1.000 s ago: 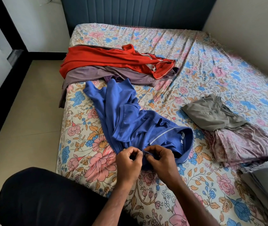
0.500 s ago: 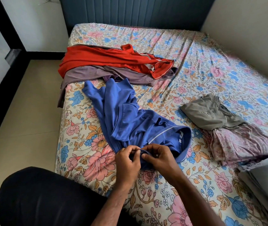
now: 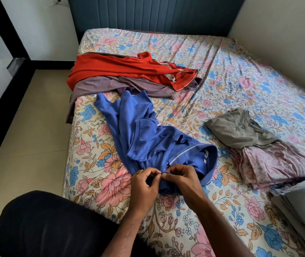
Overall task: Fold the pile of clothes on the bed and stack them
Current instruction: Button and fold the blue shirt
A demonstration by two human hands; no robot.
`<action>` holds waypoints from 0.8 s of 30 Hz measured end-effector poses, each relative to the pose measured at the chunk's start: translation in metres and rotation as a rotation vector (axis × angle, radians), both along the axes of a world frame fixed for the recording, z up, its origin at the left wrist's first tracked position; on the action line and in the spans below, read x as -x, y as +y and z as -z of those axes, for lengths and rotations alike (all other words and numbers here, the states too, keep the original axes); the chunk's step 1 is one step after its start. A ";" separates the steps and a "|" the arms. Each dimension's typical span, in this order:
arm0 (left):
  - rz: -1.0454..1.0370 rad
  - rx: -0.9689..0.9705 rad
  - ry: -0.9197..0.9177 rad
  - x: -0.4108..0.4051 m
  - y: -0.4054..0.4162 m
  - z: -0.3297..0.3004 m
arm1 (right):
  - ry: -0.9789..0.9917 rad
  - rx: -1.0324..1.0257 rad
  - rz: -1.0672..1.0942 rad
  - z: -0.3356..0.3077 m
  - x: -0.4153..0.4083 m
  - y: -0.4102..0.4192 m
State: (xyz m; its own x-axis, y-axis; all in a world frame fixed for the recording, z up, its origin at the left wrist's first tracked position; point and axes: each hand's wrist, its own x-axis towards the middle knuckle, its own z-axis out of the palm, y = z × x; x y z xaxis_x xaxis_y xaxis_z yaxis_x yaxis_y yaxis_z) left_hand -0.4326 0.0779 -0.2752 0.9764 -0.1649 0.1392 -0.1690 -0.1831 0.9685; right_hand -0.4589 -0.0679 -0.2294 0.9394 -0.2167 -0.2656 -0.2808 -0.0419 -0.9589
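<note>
Two hands' grip (image 3: pixel 161 175) — rumpled blue knit shirt (image 3: pixel 148 138), floral bedsheet (image 3: pixel 227 93).

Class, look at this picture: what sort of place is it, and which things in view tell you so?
Most likely a bedroom in a home. A bed with a flowered sheet fills the room, a padded headboard stands against the wall, and loose clothes lie on the sheet, among them a blue shirt that both hands pinch.

A crumpled blue polo shirt (image 3: pixel 148 140) is lying on the floral-sheeted bed (image 3: pixel 240 71), stretching away beyond the left hand (image 3: pixel 144 184) and right hand (image 3: pixel 183 179). Farther beyond, a red garment (image 3: pixel 129 71) is lying on a mauve garment (image 3: pixel 114 86). Right of the hands, a folded grey shirt (image 3: pixel 239 130) is sitting on folded pink patterned cloth (image 3: pixel 276 164).
</note>
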 end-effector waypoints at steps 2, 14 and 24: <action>-0.002 0.015 0.020 0.000 0.000 0.000 | 0.006 -0.061 0.008 -0.002 0.001 -0.001; 0.010 -0.022 -0.003 -0.002 0.002 0.001 | 0.054 -0.276 0.019 0.000 0.004 -0.008; -0.018 -0.037 -0.142 0.002 -0.001 -0.002 | 0.022 -0.407 0.041 0.004 0.003 -0.009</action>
State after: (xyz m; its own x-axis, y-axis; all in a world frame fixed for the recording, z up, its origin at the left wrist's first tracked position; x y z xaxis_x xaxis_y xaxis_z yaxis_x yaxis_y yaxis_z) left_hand -0.4341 0.0773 -0.2736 0.9502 -0.1556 0.2699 -0.2999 -0.2227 0.9276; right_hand -0.4614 -0.0768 -0.2331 0.9254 -0.1264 -0.3574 -0.2952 0.3513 -0.8885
